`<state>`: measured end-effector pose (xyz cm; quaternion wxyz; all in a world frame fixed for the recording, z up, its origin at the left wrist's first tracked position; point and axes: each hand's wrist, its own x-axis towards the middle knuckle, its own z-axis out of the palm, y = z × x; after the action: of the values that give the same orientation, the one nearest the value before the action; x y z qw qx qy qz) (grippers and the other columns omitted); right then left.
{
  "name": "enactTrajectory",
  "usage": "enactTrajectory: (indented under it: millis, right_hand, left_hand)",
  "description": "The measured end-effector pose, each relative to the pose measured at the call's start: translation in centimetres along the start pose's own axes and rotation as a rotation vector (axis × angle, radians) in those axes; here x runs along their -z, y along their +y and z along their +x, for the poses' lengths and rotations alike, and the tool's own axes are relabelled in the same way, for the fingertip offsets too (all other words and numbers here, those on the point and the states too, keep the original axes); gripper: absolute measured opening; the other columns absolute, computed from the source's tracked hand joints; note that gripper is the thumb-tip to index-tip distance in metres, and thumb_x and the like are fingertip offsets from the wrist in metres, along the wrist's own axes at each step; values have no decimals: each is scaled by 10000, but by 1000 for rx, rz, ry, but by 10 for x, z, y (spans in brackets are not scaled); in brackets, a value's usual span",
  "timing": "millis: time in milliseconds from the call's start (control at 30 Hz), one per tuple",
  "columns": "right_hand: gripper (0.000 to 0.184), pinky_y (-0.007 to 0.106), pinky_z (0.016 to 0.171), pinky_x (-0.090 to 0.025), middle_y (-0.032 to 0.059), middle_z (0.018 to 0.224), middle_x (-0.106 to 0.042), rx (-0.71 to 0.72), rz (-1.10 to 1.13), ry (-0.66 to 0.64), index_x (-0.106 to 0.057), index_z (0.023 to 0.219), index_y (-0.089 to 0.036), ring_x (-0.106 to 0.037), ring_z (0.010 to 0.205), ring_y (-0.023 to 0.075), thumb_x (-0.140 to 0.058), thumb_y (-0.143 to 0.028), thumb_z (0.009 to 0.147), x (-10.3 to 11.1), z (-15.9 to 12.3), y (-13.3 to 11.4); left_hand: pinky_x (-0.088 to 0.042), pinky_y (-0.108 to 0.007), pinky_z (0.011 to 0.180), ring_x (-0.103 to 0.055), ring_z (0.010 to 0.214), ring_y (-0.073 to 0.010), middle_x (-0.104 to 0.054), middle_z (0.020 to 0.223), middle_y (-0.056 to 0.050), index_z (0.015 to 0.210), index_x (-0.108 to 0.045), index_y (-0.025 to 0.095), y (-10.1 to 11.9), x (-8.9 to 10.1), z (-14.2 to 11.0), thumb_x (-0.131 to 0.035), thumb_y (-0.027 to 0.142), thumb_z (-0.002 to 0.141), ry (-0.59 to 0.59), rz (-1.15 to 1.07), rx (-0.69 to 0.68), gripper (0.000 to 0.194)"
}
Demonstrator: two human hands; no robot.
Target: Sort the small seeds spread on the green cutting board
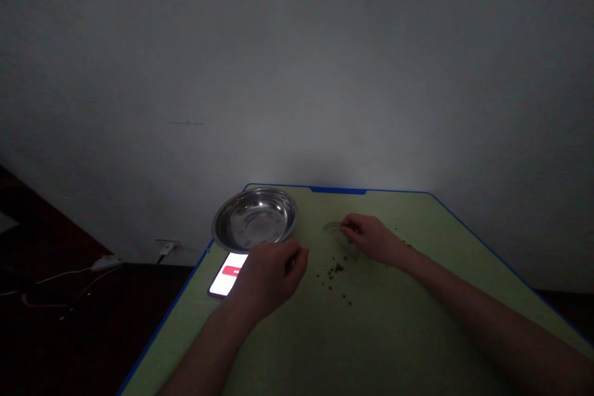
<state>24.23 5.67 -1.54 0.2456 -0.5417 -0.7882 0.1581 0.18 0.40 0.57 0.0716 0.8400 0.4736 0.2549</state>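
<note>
My left hand is raised over the table in front of the steel bowl, fingers curled and thumb pressed toward them; whatever they may hold is too small to see. Farther right, my right hand pinches its fingers together at a clear, see-through dish or cup. Its outline is faint, and I cannot tell whether the fingers grip its rim or something inside it. Between my hands, small dark green bits lie scattered on the green tabletop.
A phone with a lit screen lies left, partly behind my left hand. The table's blue edge is close to a grey wall. At the lower left are a power strip, cables and a wall plug.
</note>
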Motion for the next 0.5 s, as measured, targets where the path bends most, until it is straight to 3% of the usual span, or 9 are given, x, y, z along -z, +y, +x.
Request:
enactTrajectory:
  millis: [167, 500]
  right_hand:
    - [164, 265, 585, -393, 29, 691, -623, -33, 41, 6, -587, 754, -183, -557, 637, 155, -475, -251, 853, 8, -4, 8]
    - [127, 233, 521, -371, -14, 630, -599, -42, 94, 48, -559, 740, -193, -516, 513, 109, -481, -199, 840, -8, 1, -20]
  left_hand:
    - [-187, -236, 489, -390, 435, -74, -414, 480, 47, 583, -436, 169, 1, 1, 0, -418, 303, 880, -5, -6, -6, 327]
    - [-202, -241, 490, -415, 447, -80, -444, 490, 41, 587, -449, 173, 1, 1, 0, -409, 321, 893, -10, 14, 1, 341]
